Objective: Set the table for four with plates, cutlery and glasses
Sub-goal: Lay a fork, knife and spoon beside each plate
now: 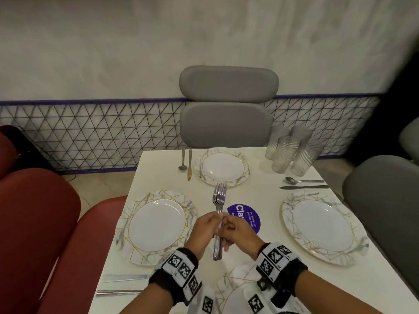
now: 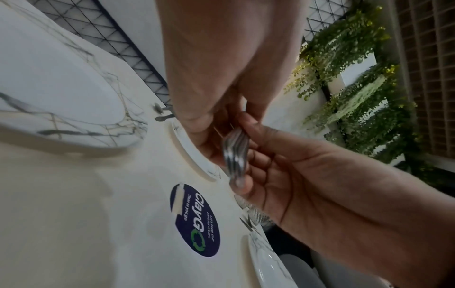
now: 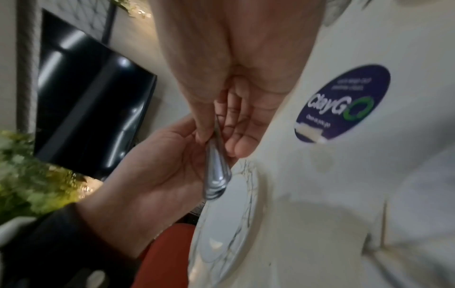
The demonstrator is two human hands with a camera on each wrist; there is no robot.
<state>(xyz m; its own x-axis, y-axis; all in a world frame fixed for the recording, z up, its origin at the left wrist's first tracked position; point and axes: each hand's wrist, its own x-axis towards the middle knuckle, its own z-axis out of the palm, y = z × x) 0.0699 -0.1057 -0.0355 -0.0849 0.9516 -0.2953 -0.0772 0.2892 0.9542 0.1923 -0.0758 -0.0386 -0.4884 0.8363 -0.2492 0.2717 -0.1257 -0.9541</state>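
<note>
A bundle of several steel forks [image 1: 220,198] is held above the middle of the white table [image 1: 158,177], tines pointing away from me. My left hand [image 1: 210,220] grips the handles from the left. My right hand [image 1: 229,223] pinches the same bundle from the right. The stacked handle ends [image 2: 235,155] show in the left wrist view, and between both palms as the fork handles [image 3: 216,175] in the right wrist view. Marble-patterned plates lie at the left [image 1: 156,225], far [image 1: 222,166], right [image 1: 322,225] and near [image 1: 238,291] places. Several ribbed glasses [image 1: 290,150] stand grouped at the far right corner.
A spoon [image 1: 182,159] and knife [image 1: 189,164] lie left of the far plate. Another spoon [image 1: 303,181] and knife [image 1: 303,187] lie beyond the right plate. More cutlery [image 1: 120,284] lies near the front left edge. A purple sticker [image 1: 244,217] marks the centre. Grey chairs [image 1: 229,109] and red seats [image 1: 34,211] surround the table.
</note>
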